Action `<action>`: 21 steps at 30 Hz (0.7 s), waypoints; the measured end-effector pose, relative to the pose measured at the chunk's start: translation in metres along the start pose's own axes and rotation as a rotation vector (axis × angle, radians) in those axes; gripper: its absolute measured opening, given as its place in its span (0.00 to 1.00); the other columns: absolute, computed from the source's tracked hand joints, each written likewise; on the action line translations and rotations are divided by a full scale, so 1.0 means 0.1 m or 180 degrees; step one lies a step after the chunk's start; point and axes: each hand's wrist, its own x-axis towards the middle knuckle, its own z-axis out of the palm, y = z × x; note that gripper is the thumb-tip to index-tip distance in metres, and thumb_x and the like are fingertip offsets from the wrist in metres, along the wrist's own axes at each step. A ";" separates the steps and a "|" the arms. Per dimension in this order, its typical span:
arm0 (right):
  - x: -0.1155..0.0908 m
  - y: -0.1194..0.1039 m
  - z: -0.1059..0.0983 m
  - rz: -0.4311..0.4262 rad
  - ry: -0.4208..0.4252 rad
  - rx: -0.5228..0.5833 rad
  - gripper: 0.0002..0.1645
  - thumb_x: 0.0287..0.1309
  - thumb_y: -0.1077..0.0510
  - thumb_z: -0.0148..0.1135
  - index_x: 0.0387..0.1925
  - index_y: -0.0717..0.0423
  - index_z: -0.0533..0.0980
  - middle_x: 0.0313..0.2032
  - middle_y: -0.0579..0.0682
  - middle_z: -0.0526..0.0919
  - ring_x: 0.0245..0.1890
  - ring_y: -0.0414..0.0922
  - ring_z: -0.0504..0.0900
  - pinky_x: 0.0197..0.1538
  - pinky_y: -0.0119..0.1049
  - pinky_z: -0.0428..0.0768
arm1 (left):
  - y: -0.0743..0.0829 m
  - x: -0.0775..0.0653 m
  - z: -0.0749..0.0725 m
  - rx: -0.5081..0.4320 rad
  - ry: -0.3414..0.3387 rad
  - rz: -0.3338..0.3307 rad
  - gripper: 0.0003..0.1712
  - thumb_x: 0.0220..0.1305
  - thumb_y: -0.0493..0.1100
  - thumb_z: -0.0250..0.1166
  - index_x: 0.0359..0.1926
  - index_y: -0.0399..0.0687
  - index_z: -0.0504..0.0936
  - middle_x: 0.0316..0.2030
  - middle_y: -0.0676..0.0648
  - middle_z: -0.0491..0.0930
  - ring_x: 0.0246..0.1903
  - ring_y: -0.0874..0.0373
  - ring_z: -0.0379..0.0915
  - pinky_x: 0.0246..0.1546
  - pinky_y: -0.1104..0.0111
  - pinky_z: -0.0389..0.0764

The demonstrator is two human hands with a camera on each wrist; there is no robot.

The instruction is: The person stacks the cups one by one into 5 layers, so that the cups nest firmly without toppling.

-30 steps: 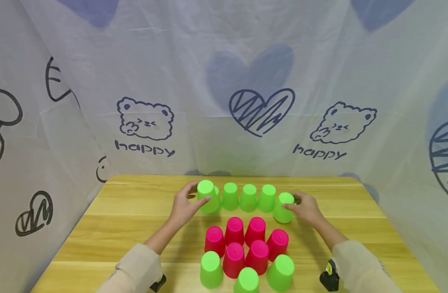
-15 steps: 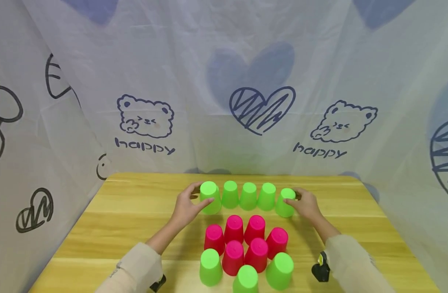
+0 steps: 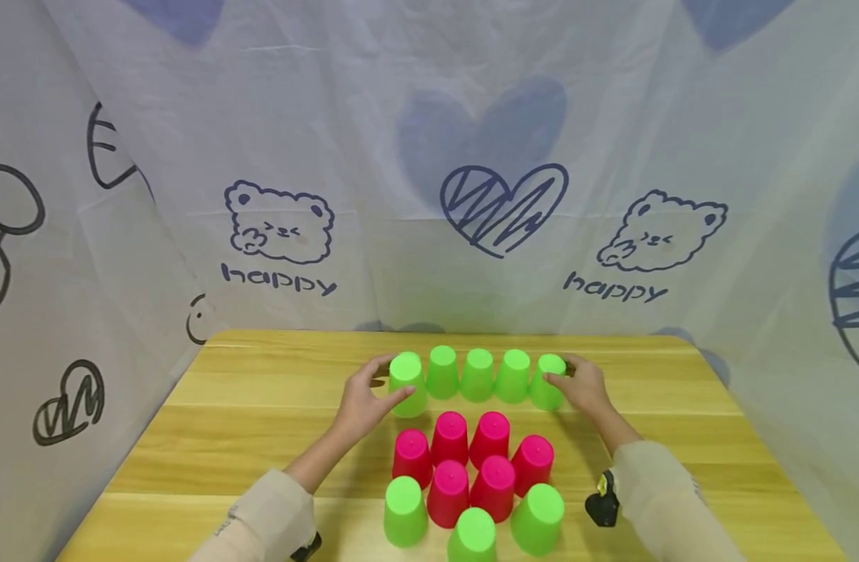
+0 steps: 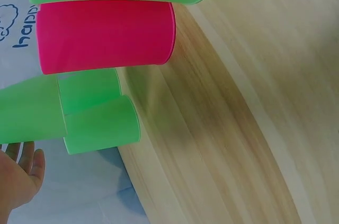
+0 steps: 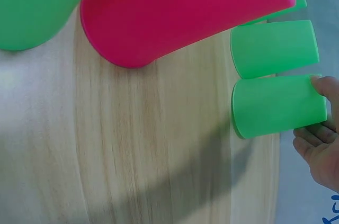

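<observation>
Backdrop: pale printed cloth past the table's far edge; a cup knocked far backward could end up against it.
Table: wood, everything standing on it; looks smooth, so a bumped cup would likely slide.
Back row: three green cups unheld between the two held ones, close together. Tight spacing is the hazard: one sideways nudge could travel along.
Red cups: six, upside down, bunched nearer the person. Risk: a low forearm on the way back clips one.
Front green cups: three, nearest the person; a dropped sleeve could tip one.
Left hand: thumb and fingers pinching the left cup. Squeeze unevenly or let go early, it tilts.
Right hand: thumb one side, fingers the other, pinching the right cup. Rushed release could drag it.
Left cup: left end of row, looks raised; left wrist view puts its rim about level with the tops of two standing green cups. Contact unclear. Off-centre lowering could topple one.
Right cup: right end, upright, just beside its neighbour; can't tell if fully down. Pushing inward might shove the row.
</observation>
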 end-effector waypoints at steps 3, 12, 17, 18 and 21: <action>0.01 -0.01 0.00 -0.0009 0.0022 0.0000 0.28 0.52 0.62 0.63 0.52 0.75 0.70 0.47 0.71 0.77 0.47 0.63 0.77 0.51 0.51 0.77 | 0.01 -0.01 0.01 -0.0009 0.0018 0.0005 0.28 0.48 0.37 0.72 0.52 0.37 0.75 0.46 0.39 0.80 0.45 0.44 0.76 0.48 0.48 0.76; 0.00 -0.03 0.00 0.0037 -0.0015 -0.0028 0.28 0.53 0.63 0.62 0.53 0.76 0.69 0.48 0.72 0.76 0.49 0.64 0.75 0.53 0.52 0.75 | -0.03 -0.02 0.04 0.0018 0.0033 0.0003 0.29 0.48 0.38 0.72 0.52 0.36 0.75 0.45 0.39 0.80 0.45 0.46 0.77 0.46 0.52 0.78; 0.00 -0.04 0.00 0.0072 -0.0082 0.0002 0.28 0.54 0.63 0.60 0.54 0.76 0.67 0.51 0.73 0.74 0.52 0.65 0.74 0.55 0.53 0.75 | -0.04 -0.03 0.05 0.0051 0.0034 -0.0006 0.29 0.47 0.37 0.72 0.52 0.36 0.75 0.44 0.38 0.81 0.44 0.45 0.77 0.46 0.53 0.79; 0.00 -0.04 0.00 0.0086 -0.0097 0.0002 0.29 0.54 0.63 0.60 0.55 0.76 0.67 0.51 0.73 0.73 0.52 0.66 0.73 0.56 0.53 0.74 | -0.04 -0.03 0.05 0.0054 0.0034 0.0001 0.29 0.47 0.37 0.72 0.52 0.36 0.75 0.44 0.38 0.81 0.44 0.45 0.77 0.46 0.54 0.79; 0.00 -0.04 -0.02 0.0121 -0.0124 0.0020 0.30 0.54 0.63 0.60 0.56 0.77 0.65 0.53 0.74 0.72 0.53 0.66 0.72 0.57 0.53 0.73 | -0.04 -0.02 0.06 0.0082 0.0021 0.0018 0.30 0.47 0.36 0.72 0.53 0.36 0.74 0.44 0.39 0.81 0.44 0.46 0.77 0.45 0.55 0.79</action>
